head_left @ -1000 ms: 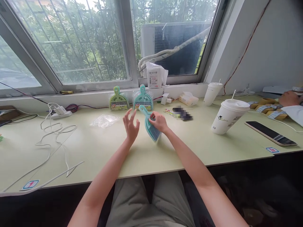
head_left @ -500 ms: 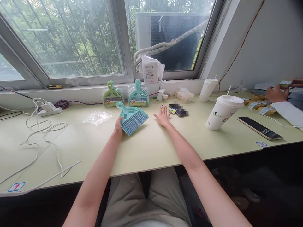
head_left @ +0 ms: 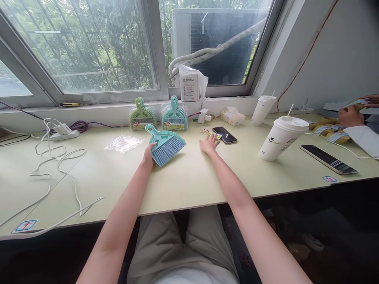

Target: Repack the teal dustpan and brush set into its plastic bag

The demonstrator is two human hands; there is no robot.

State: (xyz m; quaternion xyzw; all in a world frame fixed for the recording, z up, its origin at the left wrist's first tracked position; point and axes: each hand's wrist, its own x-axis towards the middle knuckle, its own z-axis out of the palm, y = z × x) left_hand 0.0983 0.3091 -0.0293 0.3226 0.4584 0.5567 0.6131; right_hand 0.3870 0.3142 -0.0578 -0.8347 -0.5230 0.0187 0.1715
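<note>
My left hand [head_left: 148, 154] grips the lower edge of a small teal hand brush [head_left: 164, 145] and holds it flat just above the pale green table [head_left: 183, 181], handle pointing up and left. My right hand [head_left: 209, 143] lies on the table with fingers stretched out, fingertips at a small printed card [head_left: 211, 134]. A dark phone [head_left: 224, 135] lies just right of that card. Two packaged mini brush sets, one green [head_left: 142, 116] and one teal [head_left: 174, 115], lean against the window ledge behind the brush.
An empty clear plastic bag [head_left: 121, 143] lies left of the brush. White cables [head_left: 56, 165] and a power strip [head_left: 62, 132] are at the left. Two white lidded cups [head_left: 281, 137] [head_left: 262, 110], a tissue box [head_left: 232, 117] and another phone [head_left: 328, 159] are at the right. Another person's hand [head_left: 351, 115] works at the far right.
The brush passed from my right hand to my left and now lies flat. My right hand let go, moved right and spread onto the table by the card.
</note>
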